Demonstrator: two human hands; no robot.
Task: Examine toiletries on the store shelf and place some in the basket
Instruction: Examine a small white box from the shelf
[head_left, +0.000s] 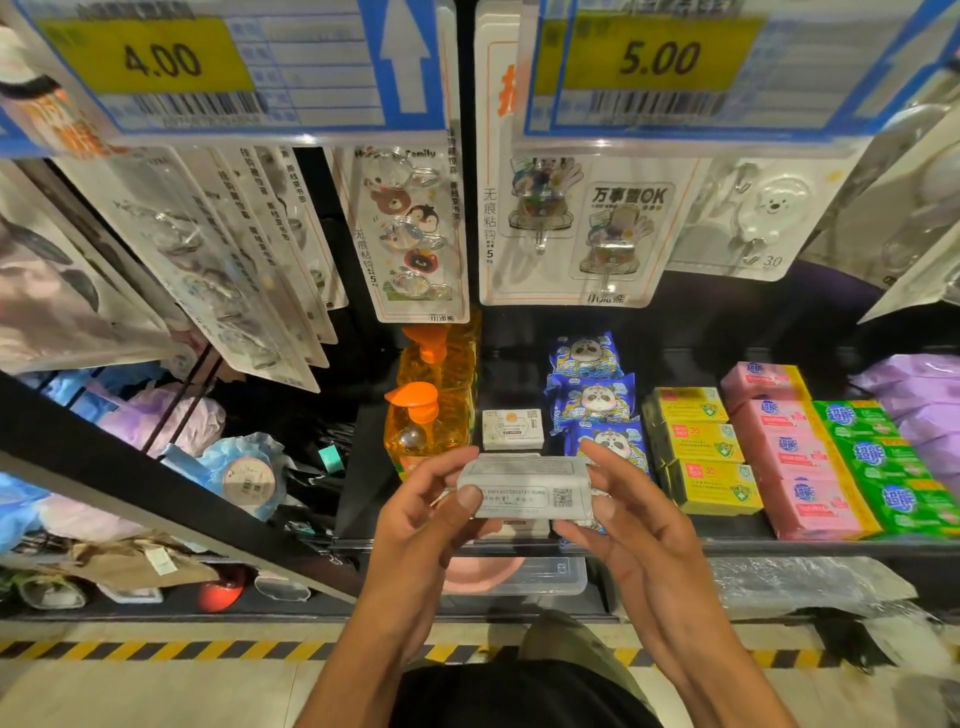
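A small white soap box (524, 486) with printed text and a QR code is held up in front of the shelf (727, 543). My left hand (421, 512) pinches its left end, thumb on the near face. My right hand (623, 514) pinches its right end from the other side. A second white box of the same kind (511, 428) lies on the shelf just behind. No basket is in view.
Orange pump bottles (423, 421) stand left of the white box. Blue panda packs (592, 397), yellow (698, 447), pink (795, 452) and green soap bars (878, 462) fill the shelf to the right. Hook cards (410, 234) hang overhead under price tags. Bath puffs (166, 421) lie at left.
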